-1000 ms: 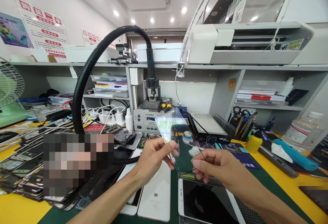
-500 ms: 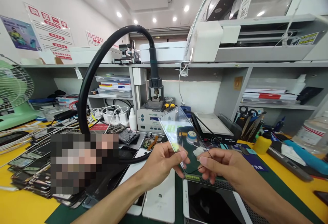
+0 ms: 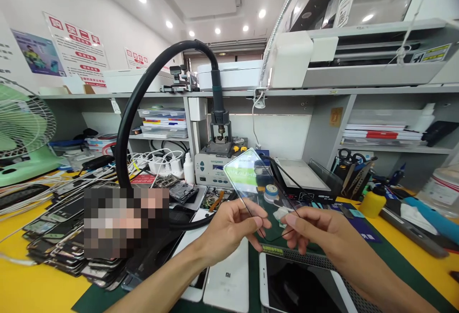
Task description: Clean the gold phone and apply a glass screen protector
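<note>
A clear phone screen glass (image 3: 263,196) with a thin black border is held up tilted over the bench, a green and white reflection on its upper left part. My left hand (image 3: 241,224) pinches its lower left edge between thumb and fingers. On the lower right edge, my right hand (image 3: 311,229) grips it the same way. Below the hands lie a white phone with a black screen (image 3: 301,284) and a white phone back bearing an MI logo (image 3: 228,279). Through the glass shows a small round tin (image 3: 271,192).
A hot-air station (image 3: 211,169) stands behind, its black hose (image 3: 124,126) arching on the left. Stacked phone screens (image 3: 53,241) fill the left side, near a green fan (image 3: 28,131). At right are a yellow bottle (image 3: 372,202), tweezers (image 3: 358,174) and a grey tool (image 3: 412,232).
The view has shifted slightly, so the scene sits a little further right. The reflection on the glass has grown brighter and greener. Both hands keep their hold.
</note>
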`<state>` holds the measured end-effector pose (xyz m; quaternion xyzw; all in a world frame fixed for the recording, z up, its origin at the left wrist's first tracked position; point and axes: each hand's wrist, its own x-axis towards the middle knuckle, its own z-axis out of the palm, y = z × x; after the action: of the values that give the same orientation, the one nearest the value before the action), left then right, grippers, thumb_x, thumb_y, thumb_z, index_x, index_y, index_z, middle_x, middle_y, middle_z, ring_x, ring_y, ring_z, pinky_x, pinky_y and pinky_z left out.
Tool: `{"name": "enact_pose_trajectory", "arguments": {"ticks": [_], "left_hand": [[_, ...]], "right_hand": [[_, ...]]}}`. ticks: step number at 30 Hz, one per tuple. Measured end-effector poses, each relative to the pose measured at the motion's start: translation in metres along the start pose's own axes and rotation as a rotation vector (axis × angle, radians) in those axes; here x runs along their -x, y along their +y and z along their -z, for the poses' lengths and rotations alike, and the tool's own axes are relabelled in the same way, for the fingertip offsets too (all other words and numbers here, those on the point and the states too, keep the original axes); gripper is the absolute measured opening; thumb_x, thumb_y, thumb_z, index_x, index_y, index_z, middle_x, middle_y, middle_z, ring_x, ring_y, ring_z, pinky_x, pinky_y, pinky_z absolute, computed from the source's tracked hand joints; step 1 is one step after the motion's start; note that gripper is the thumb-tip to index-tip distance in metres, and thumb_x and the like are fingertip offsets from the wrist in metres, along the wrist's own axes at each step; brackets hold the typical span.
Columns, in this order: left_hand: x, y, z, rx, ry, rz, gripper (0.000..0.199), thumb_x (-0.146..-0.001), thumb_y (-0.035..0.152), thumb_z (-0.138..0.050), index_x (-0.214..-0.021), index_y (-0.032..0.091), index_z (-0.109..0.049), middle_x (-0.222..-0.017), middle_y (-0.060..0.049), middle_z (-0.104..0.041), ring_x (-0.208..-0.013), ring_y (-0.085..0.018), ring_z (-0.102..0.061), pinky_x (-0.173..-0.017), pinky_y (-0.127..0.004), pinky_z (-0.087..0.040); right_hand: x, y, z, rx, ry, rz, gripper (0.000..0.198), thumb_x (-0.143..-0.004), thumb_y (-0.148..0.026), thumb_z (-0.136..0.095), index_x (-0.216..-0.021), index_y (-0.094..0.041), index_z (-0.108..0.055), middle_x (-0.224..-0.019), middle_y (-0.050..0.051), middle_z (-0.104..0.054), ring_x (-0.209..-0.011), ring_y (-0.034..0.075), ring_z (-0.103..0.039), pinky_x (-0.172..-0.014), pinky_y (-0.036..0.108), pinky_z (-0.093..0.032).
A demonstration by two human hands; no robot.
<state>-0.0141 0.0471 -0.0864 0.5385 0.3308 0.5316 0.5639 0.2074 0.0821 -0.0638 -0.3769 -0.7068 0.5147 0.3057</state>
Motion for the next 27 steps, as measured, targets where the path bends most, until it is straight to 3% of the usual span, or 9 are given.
{"name": "enact_pose_trajectory", "arguments": {"ticks": [10,17,27], "left_hand": [[-0.0041,0.0009,0.0010,-0.044,0.207,-0.053,0.042,-0.087,0.053,-0.074,-0.076,0.014,-0.063,-0.079,-0.006,-0.068,-0.066,-0.014,-0.061,-0.057,-0.028,-0.059],[-0.0058,-0.0021,0.0016,-0.134,0.257,-0.092,0.048,-0.087,0.058,-0.073,-0.070,0.015,-0.061,-0.068,-0.005,-0.068,-0.056,-0.012,-0.060,-0.055,-0.024,-0.055],[-0.0019,-0.0018,0.0021,-0.210,0.229,-0.143,0.048,-0.085,0.059,-0.074,-0.073,0.015,-0.061,-0.073,-0.007,-0.070,-0.060,-0.013,-0.061,-0.059,-0.025,-0.053]], "right_hand": [[-0.0014,0.0054,0.0010,0.181,-0.011,0.043,0.045,-0.094,-0.064,-0.061,-0.085,-0.022,-0.076,-0.079,0.003,-0.071,-0.074,0.018,-0.062,-0.067,0.027,-0.050],[-0.0009,0.0055,0.0007,0.242,-0.031,0.055,0.046,-0.093,-0.065,-0.059,-0.086,-0.023,-0.077,-0.079,0.003,-0.069,-0.078,0.022,-0.062,-0.070,0.029,-0.049],[-0.0032,0.0082,0.0037,0.254,-0.030,0.045,0.047,-0.091,-0.066,-0.060,-0.084,-0.023,-0.078,-0.077,0.005,-0.070,-0.076,0.023,-0.062,-0.068,0.031,-0.049]]}}
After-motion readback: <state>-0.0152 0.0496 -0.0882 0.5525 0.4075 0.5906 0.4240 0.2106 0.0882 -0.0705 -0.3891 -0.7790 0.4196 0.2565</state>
